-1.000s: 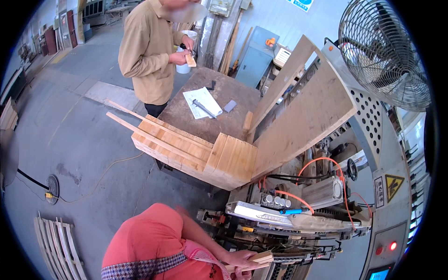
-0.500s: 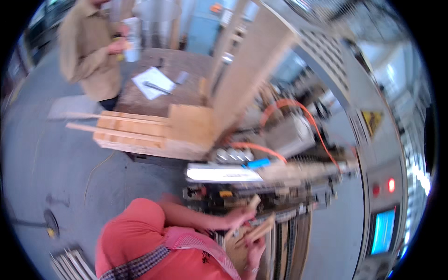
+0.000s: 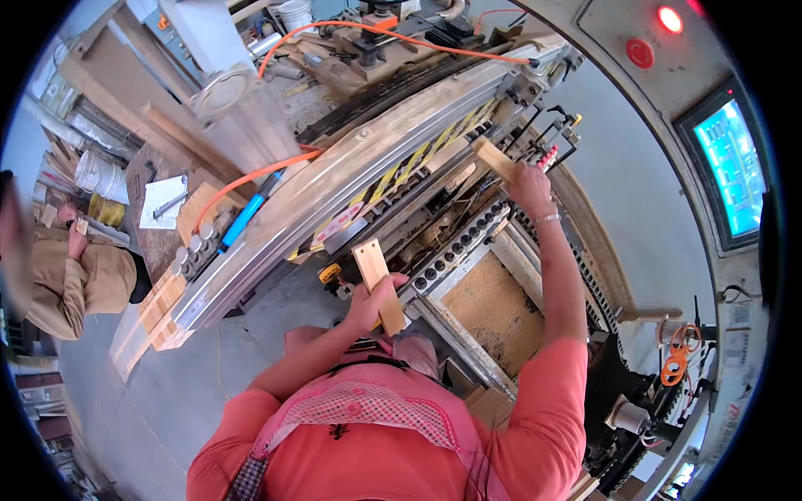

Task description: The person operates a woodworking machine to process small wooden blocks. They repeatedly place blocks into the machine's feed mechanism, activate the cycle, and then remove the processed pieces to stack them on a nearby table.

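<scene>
My left hand (image 3: 373, 306) is closed around a flat pale wooden block (image 3: 370, 260) with two small holes near its upper end. It holds the block upright in front of my body, left of the machine's sawdust-covered tray (image 3: 493, 302). Farther right, my right arm is stretched forward over the machine. In that fist, my right hand (image 3: 531, 190) grips a second wooden block (image 3: 493, 157), whose free end points up and left toward the machine's clamps (image 3: 561, 138). A row of black round discs (image 3: 455, 247) lines the tray's far edge, between the two hands.
A long wood-topped beam (image 3: 351, 159) with yellow-black striping crosses ahead. An orange hose (image 3: 368, 27) runs behind it. A control panel with a lit screen (image 3: 728, 167) and red stop button (image 3: 640, 53) stands at right. Another person (image 3: 79, 271) is at far left.
My view has swung right and the blur has gone. My hands, close together before, are now far apart, the right one reaching forward over the machine. Each still holds a wooden block.
</scene>
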`<move>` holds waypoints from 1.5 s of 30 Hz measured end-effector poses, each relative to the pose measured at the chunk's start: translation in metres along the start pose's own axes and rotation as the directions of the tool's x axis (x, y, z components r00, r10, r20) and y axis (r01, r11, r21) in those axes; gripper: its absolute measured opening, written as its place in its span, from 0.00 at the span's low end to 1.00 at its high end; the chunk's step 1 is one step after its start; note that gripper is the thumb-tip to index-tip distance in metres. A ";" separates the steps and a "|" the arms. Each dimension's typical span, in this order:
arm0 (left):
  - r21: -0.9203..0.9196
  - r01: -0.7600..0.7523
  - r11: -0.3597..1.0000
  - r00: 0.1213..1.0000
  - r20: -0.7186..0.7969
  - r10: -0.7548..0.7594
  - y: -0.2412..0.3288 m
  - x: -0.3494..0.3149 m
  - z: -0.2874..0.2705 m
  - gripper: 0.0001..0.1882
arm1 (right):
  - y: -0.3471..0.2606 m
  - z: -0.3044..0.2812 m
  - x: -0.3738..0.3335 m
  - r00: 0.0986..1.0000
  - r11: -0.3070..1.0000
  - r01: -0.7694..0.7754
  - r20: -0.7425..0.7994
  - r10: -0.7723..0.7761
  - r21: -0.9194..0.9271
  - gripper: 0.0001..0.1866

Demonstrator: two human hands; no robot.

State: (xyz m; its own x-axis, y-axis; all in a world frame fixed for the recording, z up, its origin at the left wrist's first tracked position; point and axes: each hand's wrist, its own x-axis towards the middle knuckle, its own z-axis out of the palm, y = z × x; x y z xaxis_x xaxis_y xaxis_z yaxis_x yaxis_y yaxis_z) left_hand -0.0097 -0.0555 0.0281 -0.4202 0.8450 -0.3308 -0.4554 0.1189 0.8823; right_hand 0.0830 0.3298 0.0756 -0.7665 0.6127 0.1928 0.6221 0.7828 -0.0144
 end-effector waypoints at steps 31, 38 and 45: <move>0.287 -0.206 0.936 0.973 -0.042 0.227 -0.033 0.010 0.009 0.11 | 0.011 0.047 0.064 0.981 0.981 -0.175 0.105 0.165 0.088 0.18; 0.364 -0.230 0.903 0.968 -0.010 0.251 -0.032 0.012 0.006 0.11 | 0.013 0.053 0.068 0.976 0.982 -0.177 0.143 0.167 0.064 0.21; 0.364 -0.231 0.902 0.965 -0.035 0.261 -0.030 0.012 0.008 0.10 | 0.006 0.048 0.075 0.968 0.981 -0.179 0.189 0.163 0.072 0.22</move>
State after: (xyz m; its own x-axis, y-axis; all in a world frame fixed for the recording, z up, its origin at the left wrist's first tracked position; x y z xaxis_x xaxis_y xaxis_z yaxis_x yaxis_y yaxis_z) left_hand 0.0050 -0.0447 0.0004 -0.5514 0.8281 -0.1007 -0.0279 0.1024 0.9944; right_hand 0.0218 0.3856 0.0426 -0.6712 0.7413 -0.0015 0.7361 0.6663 -0.1195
